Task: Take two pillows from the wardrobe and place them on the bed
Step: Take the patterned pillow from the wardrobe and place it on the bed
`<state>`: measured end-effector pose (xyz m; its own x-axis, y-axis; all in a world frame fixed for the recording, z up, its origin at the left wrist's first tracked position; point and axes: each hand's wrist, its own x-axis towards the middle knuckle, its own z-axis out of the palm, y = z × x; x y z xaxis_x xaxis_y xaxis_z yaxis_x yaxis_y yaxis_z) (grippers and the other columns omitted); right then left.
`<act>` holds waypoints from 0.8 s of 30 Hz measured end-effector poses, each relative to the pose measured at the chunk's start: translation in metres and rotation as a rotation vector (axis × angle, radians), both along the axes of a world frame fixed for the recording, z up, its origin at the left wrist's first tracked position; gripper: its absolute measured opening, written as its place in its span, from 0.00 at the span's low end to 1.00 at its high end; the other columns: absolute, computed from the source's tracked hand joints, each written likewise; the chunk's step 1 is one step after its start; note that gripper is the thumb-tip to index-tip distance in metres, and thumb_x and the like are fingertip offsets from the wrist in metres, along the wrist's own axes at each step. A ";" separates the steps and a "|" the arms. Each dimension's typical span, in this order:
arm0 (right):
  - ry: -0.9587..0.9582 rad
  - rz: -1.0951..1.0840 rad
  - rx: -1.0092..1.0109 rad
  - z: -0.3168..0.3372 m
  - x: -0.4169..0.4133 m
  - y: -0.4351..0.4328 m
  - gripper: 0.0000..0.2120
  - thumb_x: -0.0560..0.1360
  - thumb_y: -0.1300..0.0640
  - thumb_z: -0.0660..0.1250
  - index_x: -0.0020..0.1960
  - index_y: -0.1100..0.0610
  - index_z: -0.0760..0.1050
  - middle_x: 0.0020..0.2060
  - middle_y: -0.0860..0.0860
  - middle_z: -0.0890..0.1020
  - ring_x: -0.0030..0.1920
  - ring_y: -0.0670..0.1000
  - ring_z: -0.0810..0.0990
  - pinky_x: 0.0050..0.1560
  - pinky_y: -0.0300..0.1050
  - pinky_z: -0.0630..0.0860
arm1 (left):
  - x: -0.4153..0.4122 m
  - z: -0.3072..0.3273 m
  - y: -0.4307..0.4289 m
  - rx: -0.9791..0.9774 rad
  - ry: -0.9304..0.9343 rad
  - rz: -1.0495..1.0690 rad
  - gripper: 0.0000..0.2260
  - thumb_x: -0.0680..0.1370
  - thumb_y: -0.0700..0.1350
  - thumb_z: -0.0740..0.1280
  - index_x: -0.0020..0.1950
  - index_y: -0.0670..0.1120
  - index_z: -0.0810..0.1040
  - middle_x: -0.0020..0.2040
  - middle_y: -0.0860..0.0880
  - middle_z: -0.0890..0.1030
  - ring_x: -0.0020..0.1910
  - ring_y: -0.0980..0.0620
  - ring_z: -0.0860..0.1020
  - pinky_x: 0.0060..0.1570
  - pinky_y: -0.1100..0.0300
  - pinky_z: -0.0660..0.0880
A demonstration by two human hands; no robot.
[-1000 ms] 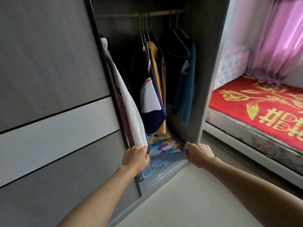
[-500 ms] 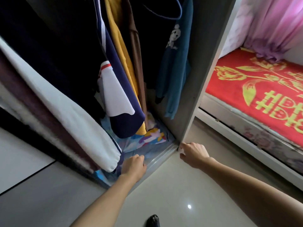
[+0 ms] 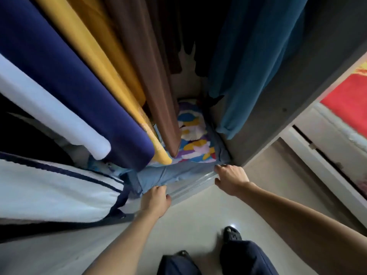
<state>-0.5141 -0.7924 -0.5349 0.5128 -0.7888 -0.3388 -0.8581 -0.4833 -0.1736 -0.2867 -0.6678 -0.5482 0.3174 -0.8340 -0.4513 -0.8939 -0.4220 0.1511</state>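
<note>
my left hand (image 3: 155, 199) sits low in the middle of the frame, fingers curled into the blue fabric edge (image 3: 158, 176) at the front of the wardrobe floor, so i judge it pinched on that cloth. my right hand (image 3: 230, 180) is to its right, a little higher, fingertips hooked at the right end of the same blue edge where it meets the metal door track (image 3: 196, 184); whether it truly grips cloth or just rests on the track, i cannot tell.

the pillow (image 3: 193, 139) with the bright cartoon print lies flat on the wardrobe floor just beyond both hands, toward the upper middle of the frame. its long axis seems to run away from me into the wardrobe, its near end just behind the blue edge. the right hand looks nearer its visible part; the left is off to its lower left.

hanging over it are a brown garment (image 3: 151, 76), a yellow one (image 3: 95, 56), a navy one (image 3: 65, 76) and a teal one (image 3: 248, 56). a second pillow is not clearly visible. the red bed (image 3: 349, 104) is at the right edge.

i judge the pull must come straight back toward me, under the clothes.
</note>
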 end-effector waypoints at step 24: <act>-0.065 0.208 -0.512 -0.428 0.219 -0.155 0.22 0.78 0.57 0.56 0.71 0.57 0.59 0.67 0.60 0.67 0.68 0.60 0.64 0.65 0.64 0.63 | 0.118 -0.422 -0.071 -0.311 -0.156 0.311 0.07 0.74 0.45 0.63 0.47 0.43 0.76 0.53 0.41 0.80 0.54 0.40 0.78 0.47 0.50 0.74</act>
<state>-0.2947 -0.9473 -0.9634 0.6827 -0.7239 0.0993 -0.7306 -0.6783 0.0786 -0.1691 -0.7390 -0.9700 0.6177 -0.7770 -0.1218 -0.7545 -0.6291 0.1871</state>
